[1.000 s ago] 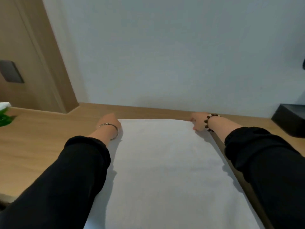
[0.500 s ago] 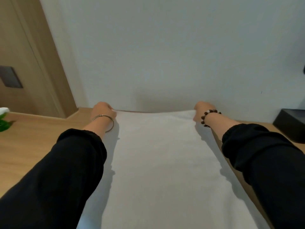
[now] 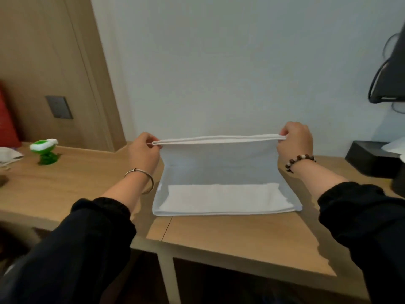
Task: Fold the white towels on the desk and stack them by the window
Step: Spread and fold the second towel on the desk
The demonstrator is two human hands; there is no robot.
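Observation:
A white towel (image 3: 221,165) is partly folded on the wooden desk (image 3: 230,233). Its lower part lies flat near the desk's middle, and its doubled upper edge is raised in the air in front of the wall. My left hand (image 3: 143,151) pinches the left end of that raised edge. My right hand (image 3: 294,139) pinches the right end at the same height. The edge runs taut and level between the two hands. Both forearms wear black sleeves, with a metal bangle on the left wrist and a bead bracelet on the right.
A green and white toy (image 3: 45,151) stands on the desk at the left, beside white paper (image 3: 8,154) and something red (image 3: 7,126). A black box (image 3: 372,159) sits at the right, under a dark device with cables (image 3: 392,69). The white wall is close behind.
Both hands have lifted the towel's far edge off the desk and drawn it up and toward me. The towel, earlier spread flat, now lies partly folded with its edge held in the air.

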